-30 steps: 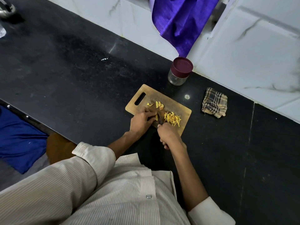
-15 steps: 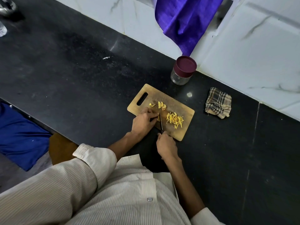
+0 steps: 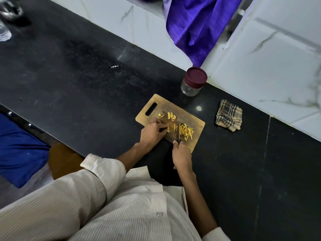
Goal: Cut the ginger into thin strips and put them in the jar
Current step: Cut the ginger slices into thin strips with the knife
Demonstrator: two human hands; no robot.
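Note:
A wooden cutting board (image 3: 194, 122) lies on the black counter. My left hand (image 3: 152, 132) pinches a ginger slice (image 3: 168, 129) flat against the board. My right hand (image 3: 181, 156) grips a knife (image 3: 179, 132) by its handle, blade edge-down just right of two fresh strips (image 3: 175, 128). A heap of cut ginger strips (image 3: 186, 131) lies right of the blade. Uncut ginger slices (image 3: 170, 116) sit farther back on the board. The glass jar (image 3: 192, 82) with a maroon lid on stands behind the board, near the wall.
A folded checked cloth (image 3: 229, 117) lies right of the board. A purple cloth (image 3: 196, 26) hangs down the white tiled wall above the jar. Glassware (image 3: 4, 30) stands at the far left of the counter. The counter's front edge (image 3: 34, 127) runs on my left.
The knife has shifted right, toward the heap, and my right hand has drawn back along the handle. Two new strips now lie between the blade and the held slice.

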